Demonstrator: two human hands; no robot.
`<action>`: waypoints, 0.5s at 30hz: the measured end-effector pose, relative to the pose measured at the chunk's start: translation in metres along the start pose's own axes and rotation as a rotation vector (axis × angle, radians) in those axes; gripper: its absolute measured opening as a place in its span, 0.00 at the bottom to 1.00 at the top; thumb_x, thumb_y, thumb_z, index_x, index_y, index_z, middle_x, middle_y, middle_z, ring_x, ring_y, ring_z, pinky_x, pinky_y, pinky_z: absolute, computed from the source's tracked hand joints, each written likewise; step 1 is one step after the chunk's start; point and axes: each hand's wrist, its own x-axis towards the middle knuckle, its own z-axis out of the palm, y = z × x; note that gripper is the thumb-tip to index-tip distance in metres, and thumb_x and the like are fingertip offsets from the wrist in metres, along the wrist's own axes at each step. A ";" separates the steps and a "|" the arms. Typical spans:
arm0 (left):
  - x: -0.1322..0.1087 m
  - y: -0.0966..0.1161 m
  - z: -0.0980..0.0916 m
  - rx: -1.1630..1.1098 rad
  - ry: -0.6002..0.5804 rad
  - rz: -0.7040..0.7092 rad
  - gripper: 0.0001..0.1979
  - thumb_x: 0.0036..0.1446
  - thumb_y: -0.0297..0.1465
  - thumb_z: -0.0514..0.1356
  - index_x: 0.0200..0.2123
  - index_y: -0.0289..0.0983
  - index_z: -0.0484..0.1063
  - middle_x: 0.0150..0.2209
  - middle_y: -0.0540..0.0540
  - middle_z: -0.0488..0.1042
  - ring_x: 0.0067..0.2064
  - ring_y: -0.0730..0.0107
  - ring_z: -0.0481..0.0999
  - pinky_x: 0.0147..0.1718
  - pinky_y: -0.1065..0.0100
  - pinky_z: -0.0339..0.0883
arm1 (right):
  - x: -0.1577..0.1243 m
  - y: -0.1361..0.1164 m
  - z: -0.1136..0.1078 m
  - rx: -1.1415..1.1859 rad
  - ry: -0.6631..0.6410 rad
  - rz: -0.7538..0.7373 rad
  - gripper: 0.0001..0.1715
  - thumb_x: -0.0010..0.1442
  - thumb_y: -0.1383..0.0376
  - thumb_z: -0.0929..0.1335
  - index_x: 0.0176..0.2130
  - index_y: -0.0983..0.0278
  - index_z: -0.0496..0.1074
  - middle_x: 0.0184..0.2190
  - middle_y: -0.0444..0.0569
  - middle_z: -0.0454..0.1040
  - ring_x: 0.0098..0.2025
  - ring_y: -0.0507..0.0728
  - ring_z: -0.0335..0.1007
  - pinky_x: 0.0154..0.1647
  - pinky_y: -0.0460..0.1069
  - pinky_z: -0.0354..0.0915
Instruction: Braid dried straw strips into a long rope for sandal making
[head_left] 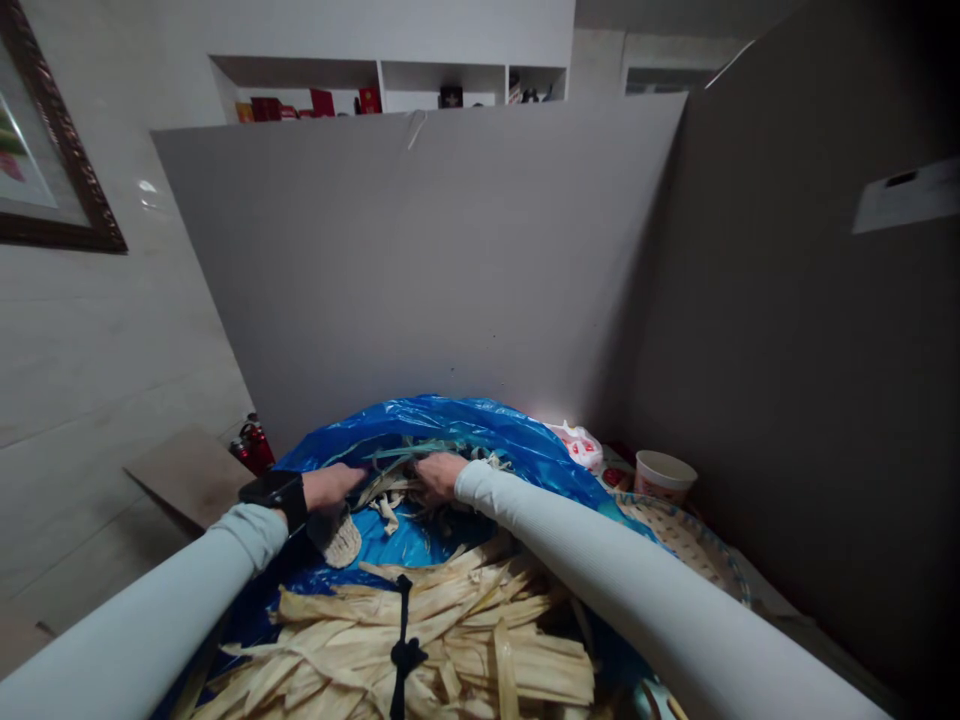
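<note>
Reaching over bundled husks (pixel 465 640), left hand (pixel 334 486) and right hand (pixel 439 472) seem closed on loose strips (pixel 388 510) near a paper cup (pixel 664 476).

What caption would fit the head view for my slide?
Left hand and right hand reach among loose dried strips on a blue plastic sheet, beyond a tied bundle.

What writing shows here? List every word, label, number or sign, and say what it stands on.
Nothing here can be read as text.
White label on the right cardboard wall: one dark mark, too blurred to read.
Plastic bag: red print, too blurred to read.
Paper cup: print too small to read.
Red boxes on the shelf: too small to read.
</note>
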 end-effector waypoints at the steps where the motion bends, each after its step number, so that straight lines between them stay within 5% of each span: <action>1: 0.000 0.001 0.005 0.020 0.006 -0.005 0.16 0.59 0.35 0.61 0.50 0.37 0.69 0.50 0.43 0.73 0.47 0.60 0.75 0.44 0.55 0.72 | -0.001 0.000 -0.002 0.004 -0.018 0.022 0.16 0.54 0.64 0.71 0.41 0.72 0.75 0.42 0.64 0.77 0.44 0.65 0.74 0.40 0.52 0.69; 9: -0.008 0.004 0.027 0.163 0.058 -0.081 0.13 0.60 0.34 0.60 0.46 0.34 0.72 0.45 0.43 0.75 0.46 0.61 0.76 0.45 0.54 0.70 | -0.007 0.010 -0.008 0.113 -0.107 0.094 0.18 0.61 0.60 0.68 0.48 0.69 0.70 0.46 0.56 0.73 0.45 0.58 0.72 0.45 0.54 0.69; 15: -0.016 0.001 0.023 0.113 0.091 -0.061 0.14 0.61 0.26 0.55 0.51 0.34 0.69 0.44 0.39 0.77 0.46 0.58 0.76 0.46 0.55 0.69 | -0.006 0.012 -0.006 0.183 -0.058 0.088 0.17 0.64 0.60 0.66 0.50 0.66 0.69 0.47 0.52 0.71 0.44 0.57 0.71 0.44 0.56 0.69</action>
